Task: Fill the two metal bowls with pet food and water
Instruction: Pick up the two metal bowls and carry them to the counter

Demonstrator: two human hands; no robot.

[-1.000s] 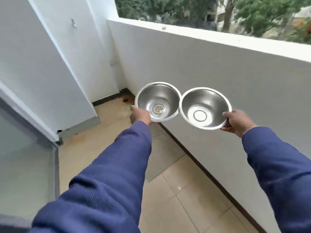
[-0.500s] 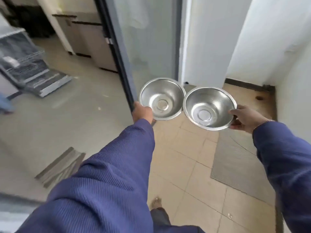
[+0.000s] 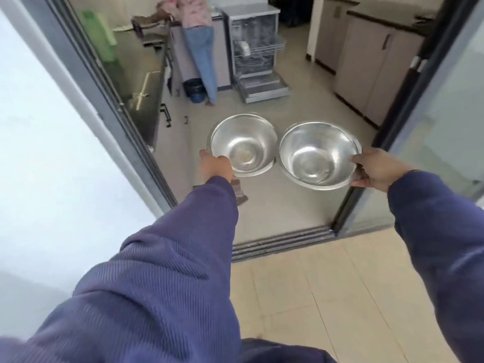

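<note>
The left hand (image 3: pixel 216 167) gripped the near rim of the left round, shiny metal bowl (image 3: pixel 243 145), fingers curled around its edge. The right hand (image 3: pixel 373 169) pinched the right-hand rim of the second round, shiny metal bowl (image 3: pixel 318 155), thumb on top of the rim and fingers curled below. Both bowls were held up in the air side by side, tilted slightly toward the camera, their rims touching or nearly so; which could not be told. Their insides showed only bare metal. Both arms wore ribbed blue-purple sleeves (image 3: pixel 170 271).

Below the bowls lay the dark metal track of a sliding door (image 3: pixel 282 243), with beige floor tiles (image 3: pixel 327 297) on the near side. A grey door frame (image 3: pixel 104 95) stood at the left and a glass door panel (image 3: pixel 442 121) at the right. Beyond the doorway was a kitchen with a dark bench (image 3: pixel 142 95) along the left, an open dishwasher (image 3: pixel 258 61) with racks pulled out, beige cabinets (image 3: pixel 366 66) on the right, and a person in a pink top and blue trousers (image 3: pixel 201 45) standing far back beside a small blue bin (image 3: pixel 195 90).
</note>
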